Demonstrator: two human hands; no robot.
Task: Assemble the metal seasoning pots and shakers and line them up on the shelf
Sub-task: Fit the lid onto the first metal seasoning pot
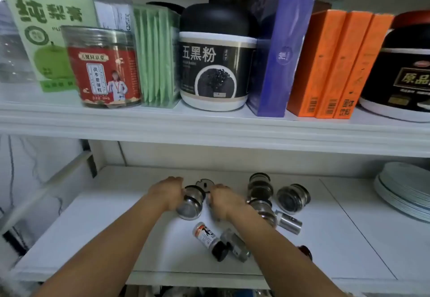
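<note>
- Gripping a metal seasoning pot, the left hand has its fingers curled round the shiny body. The pot is tipped off upright, probably so that its top faces the other hand for fitting a lid
- Between the two hands, just beyond the knuckles, a flat black lid piece lies on the lower shelf. I judge it to be the part meant for this pot
- The right hand is close beside the pot, with its back to the camera and its fingers bent downward. The fingertips are hidden, so I cannot tell whether they pinch a part or hold nothing
- Nearer the camera than the right wrist, a small labelled bottle with a black cap and a metal shaker lie on their sides, close against each other and not yet stood up
- To the right of the right hand, a cluster of pots sits in no row, with a second steel shaker lying just beside it. These are likely waiting their turn
- Far to the right of both hands, a stack of plates takes up the shelf's end, so the row has to fit to the left of them
- The task looks to be at an early stage: one pot is in hand for assembly and nothing is lined up yet
</note>
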